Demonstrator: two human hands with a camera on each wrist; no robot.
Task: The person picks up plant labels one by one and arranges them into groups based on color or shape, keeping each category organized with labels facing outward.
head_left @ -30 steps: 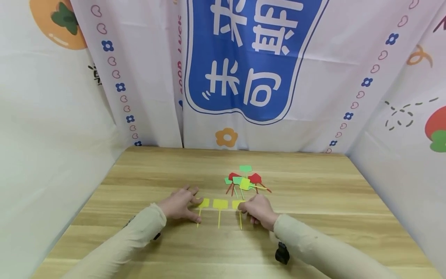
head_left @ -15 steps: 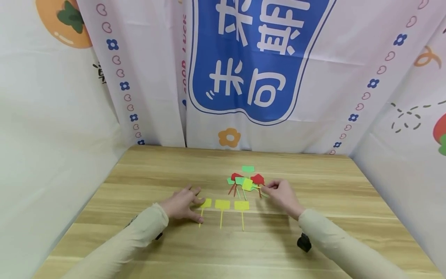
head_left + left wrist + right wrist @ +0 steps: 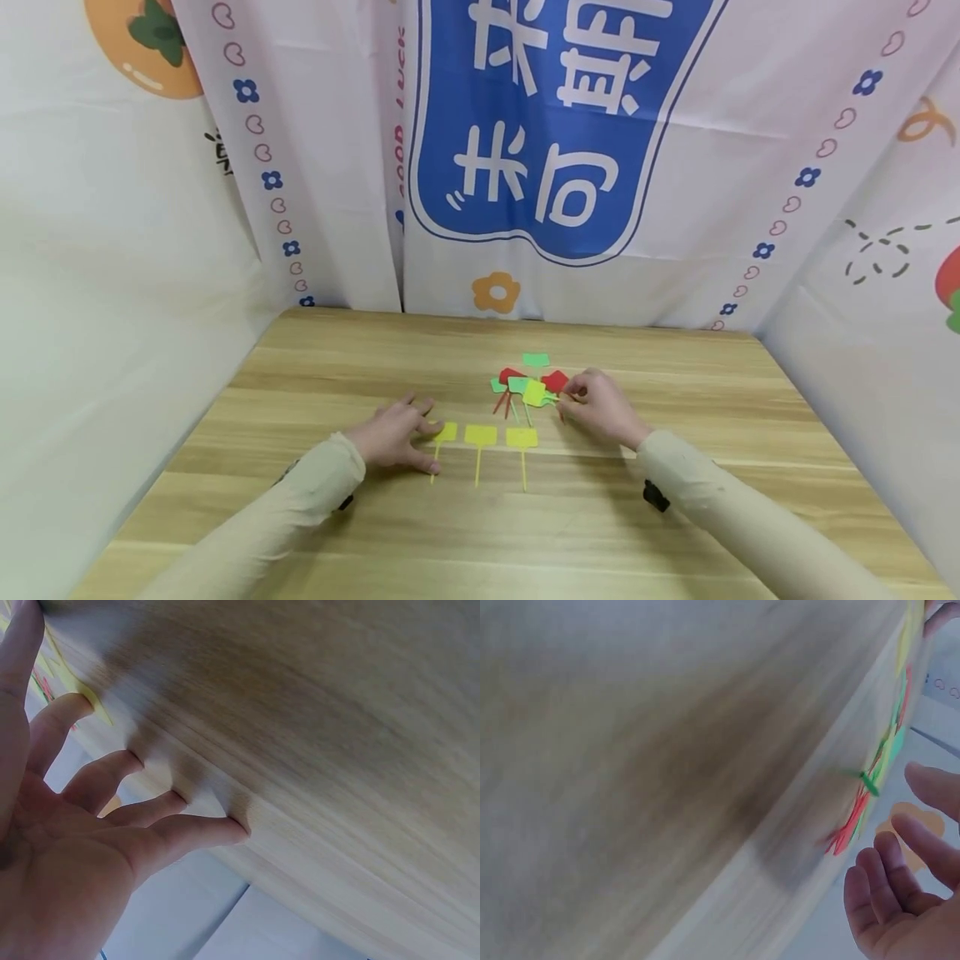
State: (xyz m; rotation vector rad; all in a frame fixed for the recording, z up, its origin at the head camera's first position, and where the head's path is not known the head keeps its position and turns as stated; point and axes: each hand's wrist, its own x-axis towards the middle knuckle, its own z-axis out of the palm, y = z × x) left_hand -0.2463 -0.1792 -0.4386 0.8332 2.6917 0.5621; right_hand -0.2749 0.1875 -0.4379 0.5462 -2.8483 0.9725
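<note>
Table point(image 3: 300, 392) of pale wood carries it all. Left hand point(image 3: 393, 435) lies flat, fingers spread, fingertips touching the nearest yellow tag point(image 3: 444, 432) of three in a row. Right hand point(image 3: 600, 408), fingers loosely curled, sits against the mixed pile point(image 3: 528, 385) just to its left; whether it pinches a tag, cannot tell.
</note>
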